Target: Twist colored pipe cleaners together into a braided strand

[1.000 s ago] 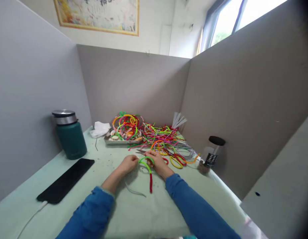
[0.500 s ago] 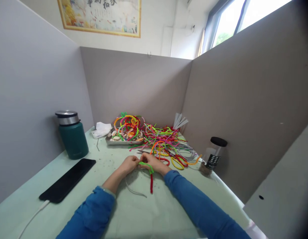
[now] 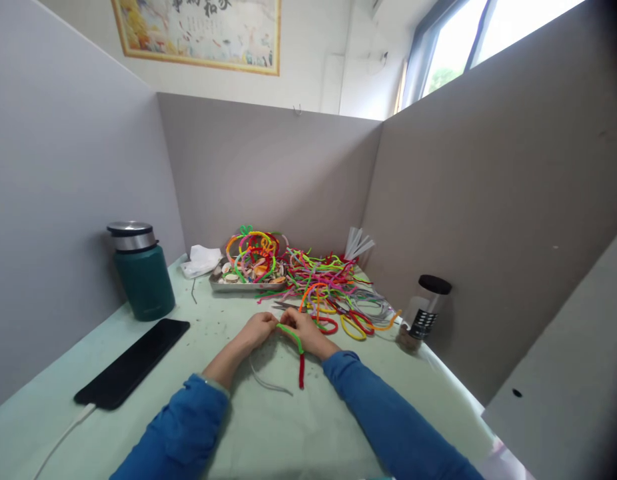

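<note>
Both hands meet over the middle of the table. My left hand (image 3: 261,328) is closed in a pinch at the upper end of a green pipe cleaner (image 3: 291,335). My right hand (image 3: 304,329) pinches the same stem close by, its fingertips nearly touching those of the left. A red pipe cleaner piece (image 3: 301,372) hangs down from the green one's lower end; how they join is too small to make out. Below my left hand a thin grey pipe cleaner (image 3: 271,385) curves across the table. Just behind my hands lie scissors (image 3: 284,306), partly covered by coloured stems.
A metal tray (image 3: 238,288) holds shells and coloured pipe cleaner loops. Beside it spreads a heap of pipe cleaners (image 3: 328,273). A green bottle (image 3: 144,280) and a phone (image 3: 133,363) on a cable are at left, a clear jar (image 3: 422,313) at right. Grey partitions (image 3: 268,160) surround the table.
The green pipe cleaner now shows a smoother, single curve beside my right fingers, which have shifted slightly. The whole view has moved a little. Both hands keep their pinch.
</note>
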Motion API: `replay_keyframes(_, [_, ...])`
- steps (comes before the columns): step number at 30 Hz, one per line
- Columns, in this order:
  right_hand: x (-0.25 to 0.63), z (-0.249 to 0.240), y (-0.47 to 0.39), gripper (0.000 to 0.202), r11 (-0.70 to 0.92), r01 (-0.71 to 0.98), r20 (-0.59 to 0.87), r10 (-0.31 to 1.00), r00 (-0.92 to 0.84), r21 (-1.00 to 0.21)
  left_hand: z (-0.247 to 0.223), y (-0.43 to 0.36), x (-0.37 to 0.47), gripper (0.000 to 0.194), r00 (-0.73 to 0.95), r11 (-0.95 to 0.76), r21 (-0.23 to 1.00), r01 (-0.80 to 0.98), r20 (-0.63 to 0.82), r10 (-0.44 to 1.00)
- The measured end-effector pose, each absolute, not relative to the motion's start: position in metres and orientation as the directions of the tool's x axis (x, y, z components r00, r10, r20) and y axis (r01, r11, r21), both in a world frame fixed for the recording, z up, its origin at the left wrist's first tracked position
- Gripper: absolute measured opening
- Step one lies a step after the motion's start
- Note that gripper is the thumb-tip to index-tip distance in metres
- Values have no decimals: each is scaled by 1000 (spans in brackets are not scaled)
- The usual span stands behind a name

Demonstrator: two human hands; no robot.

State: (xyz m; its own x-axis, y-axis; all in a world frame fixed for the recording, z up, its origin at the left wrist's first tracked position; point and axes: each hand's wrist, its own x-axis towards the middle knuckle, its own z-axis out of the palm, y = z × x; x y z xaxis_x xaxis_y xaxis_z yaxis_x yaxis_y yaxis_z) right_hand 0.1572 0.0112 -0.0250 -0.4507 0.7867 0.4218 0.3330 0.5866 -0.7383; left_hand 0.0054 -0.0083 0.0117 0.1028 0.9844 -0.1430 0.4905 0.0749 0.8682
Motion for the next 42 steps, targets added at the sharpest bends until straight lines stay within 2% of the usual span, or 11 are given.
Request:
replay_keyframes(6, [158, -23, 7, 24, 601, 360, 441, 785, -435, -714, 9, -7, 5, 8, 150, 96, 894, 439, -178, 972])
replay_keyframes(9, [159, -22, 7, 26, 567, 318, 414, 800, -435, -760, 3, -3, 2, 7, 183, 54, 893, 447, -150, 972])
replay_keyframes(14, [161, -22, 13, 30, 420, 179, 301, 833, -464, -890, -8, 1, -3, 12, 276, -194, 841, 505, 56, 959])
replay_keyframes(17, [162, -22, 14, 28, 395, 152, 284, 834, -474, -906, -9, 0, -4, 18, 327, -338, 738, 584, 166, 930])
replay_keyframes(19, [162, -22, 15, 28, 382, 139, 277, 836, -474, -914, -7, -3, -2, 18, 319, -365, 661, 655, 195, 927])
replay_keyframes(21, [162, -22, 15, 29, 364, 126, 269, 843, -466, -923, -4, -5, -1, 18, 312, -370, 615, 696, 205, 928])
replay_keyframes(24, [162, -25, 17, 28, 358, 101, 276, 844, -459, -928, -2, -6, -1, 17, 313, -363, 613, 702, 193, 930])
replay_keyframes(31, [162, -27, 18, 29, 322, 74, 255, 852, -458, -944, -5, -2, -5, 24, 312, -320, 699, 639, 145, 939])
replay_keyframes(35, [163, -24, 16, 31, 336, 63, 263, 829, -493, -940, -8, 3, -7, 24, 226, -242, 741, 627, 124, 966])
replay_keyframes(38, [164, -22, 15, 31, 342, 34, 274, 803, -529, -939, -8, 4, -8, 26, 173, -160, 789, 594, 69, 982])
replay_keyframes(42, [163, -19, 13, 27, 313, 46, 245, 820, -517, -949, -4, 0, -9, 33, 198, -91, 835, 543, -22, 980])
